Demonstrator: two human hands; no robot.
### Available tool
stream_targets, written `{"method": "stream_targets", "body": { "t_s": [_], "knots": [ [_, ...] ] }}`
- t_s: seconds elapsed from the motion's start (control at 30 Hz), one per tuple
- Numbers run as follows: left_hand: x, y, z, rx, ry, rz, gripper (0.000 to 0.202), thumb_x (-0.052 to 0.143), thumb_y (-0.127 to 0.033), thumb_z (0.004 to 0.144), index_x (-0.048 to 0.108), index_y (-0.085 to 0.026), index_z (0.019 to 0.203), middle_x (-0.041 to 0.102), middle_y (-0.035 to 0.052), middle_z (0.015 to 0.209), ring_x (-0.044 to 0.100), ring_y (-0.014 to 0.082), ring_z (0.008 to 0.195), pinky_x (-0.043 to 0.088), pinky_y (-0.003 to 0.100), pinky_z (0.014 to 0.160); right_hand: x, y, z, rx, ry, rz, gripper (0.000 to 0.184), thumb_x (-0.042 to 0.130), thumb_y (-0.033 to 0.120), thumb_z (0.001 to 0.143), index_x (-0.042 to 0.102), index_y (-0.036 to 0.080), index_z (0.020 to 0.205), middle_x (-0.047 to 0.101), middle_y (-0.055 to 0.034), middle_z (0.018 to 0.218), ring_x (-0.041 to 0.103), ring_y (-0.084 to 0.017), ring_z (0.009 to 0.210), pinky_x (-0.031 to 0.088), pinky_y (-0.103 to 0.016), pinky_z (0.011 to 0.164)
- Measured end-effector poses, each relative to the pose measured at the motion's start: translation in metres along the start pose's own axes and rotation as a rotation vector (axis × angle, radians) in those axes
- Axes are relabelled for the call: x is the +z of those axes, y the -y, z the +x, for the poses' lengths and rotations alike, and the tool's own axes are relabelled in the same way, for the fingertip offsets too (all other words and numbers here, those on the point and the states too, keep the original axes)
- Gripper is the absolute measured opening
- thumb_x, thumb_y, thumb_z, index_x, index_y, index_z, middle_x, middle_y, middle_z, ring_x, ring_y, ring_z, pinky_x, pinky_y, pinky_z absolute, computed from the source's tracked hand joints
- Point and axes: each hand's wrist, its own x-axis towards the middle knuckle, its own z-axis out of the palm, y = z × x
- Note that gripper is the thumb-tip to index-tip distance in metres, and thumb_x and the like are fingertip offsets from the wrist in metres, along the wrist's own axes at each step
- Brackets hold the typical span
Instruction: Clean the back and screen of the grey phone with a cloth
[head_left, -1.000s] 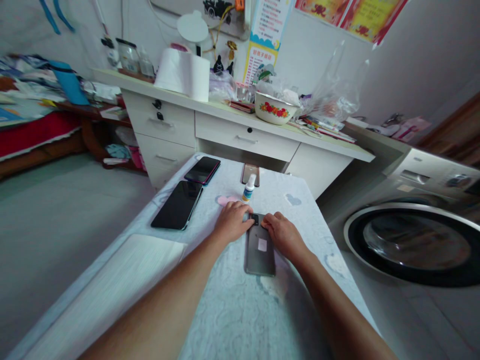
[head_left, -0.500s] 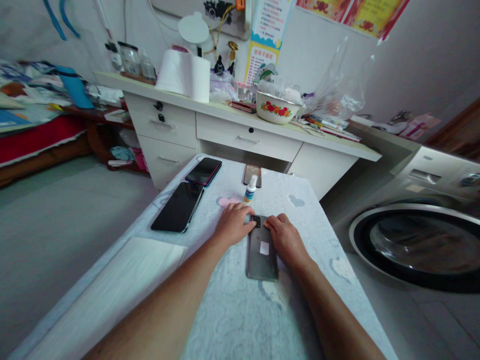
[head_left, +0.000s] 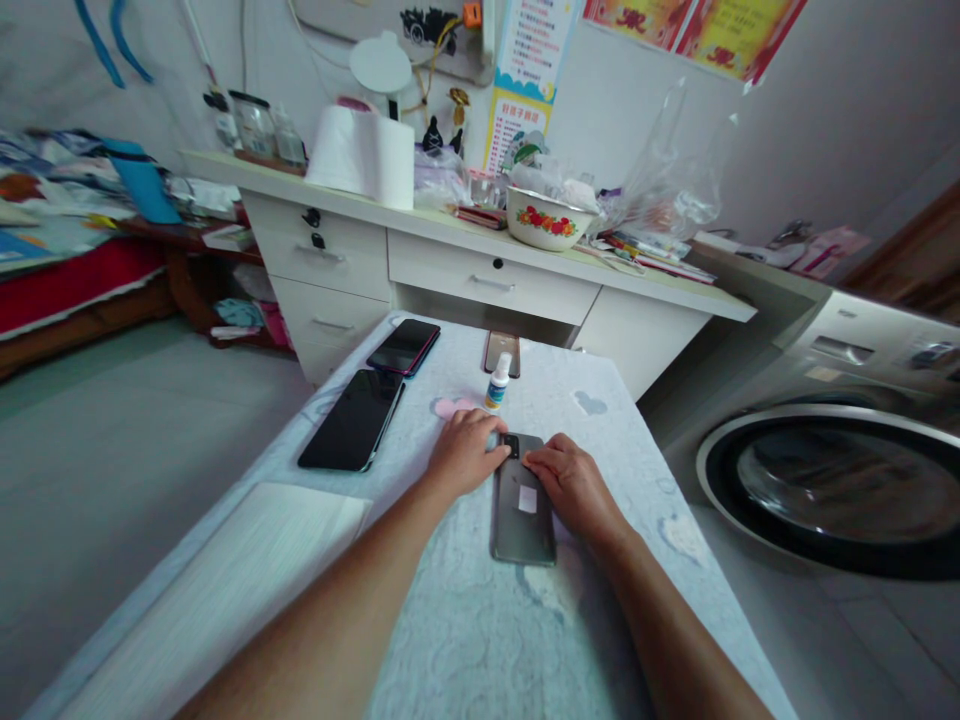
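Note:
A grey smartphone (head_left: 519,530) lies back up on the patterned cloth, a small pale label on its back and a dark camera block at its top. My left hand (head_left: 466,452) is closed on its upper left edge, thumb by the camera block. A small bluish patch shows beneath these fingers; I cannot tell what it is. Over the upper right of the phone's back, my right hand (head_left: 576,488) has thumb and fingers pinched together. Whatever they hold, if anything, is hidden. A small white-capped spray bottle (head_left: 497,384) stands just beyond my left hand.
Two dark-screened phones, a nearer one (head_left: 352,420) and a farther one (head_left: 405,346), lie left. Behind the bottle is a gold-toned phone (head_left: 502,352). A folded whitish cloth (head_left: 225,590) covers the near left. A white desk (head_left: 450,252) and washing machine (head_left: 840,490) stand beyond.
My right hand has shifted slightly down along the phone's back, fingers still pinched. My left hand keeps its place on the phone. The camera view has moved slightly.

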Motion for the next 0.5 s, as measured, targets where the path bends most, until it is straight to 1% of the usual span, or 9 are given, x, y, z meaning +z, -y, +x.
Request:
{"method": "stream_targets", "body": {
  "t_s": [0.13, 0.5],
  "knots": [
    [0.000, 0.000, 0.000, 0.004, -0.001, 0.008, 0.021, 0.064, -0.033, 0.078, 0.064, -0.024, 0.097, 0.061, 0.0038, 0.105, 0.052, 0.0227, 0.105, 0.039, 0.037, 0.095, 0.003, -0.002, 0.001, -0.022, -0.040, 0.005, 0.022, 0.052, 0.017, 0.093, 0.073, 0.020, 0.092, 0.056, -0.0033, 0.084, 0.057, -0.014, 0.079, 0.043, -0.023, 0.071],
    [0.000, 0.000, 0.000, 0.007, 0.004, 0.005, 0.022, 0.064, -0.034, 0.079, 0.064, -0.025, 0.099, 0.062, 0.0038, 0.105, 0.052, 0.0228, 0.106, 0.039, 0.037, 0.096, 0.018, -0.007, 0.025, 0.109, -0.128, -0.077, 0.024, 0.050, 0.021, 0.094, 0.074, 0.019, 0.094, 0.056, -0.0039, 0.087, 0.057, -0.014, 0.082, 0.044, -0.022, 0.077]
  ]
}}
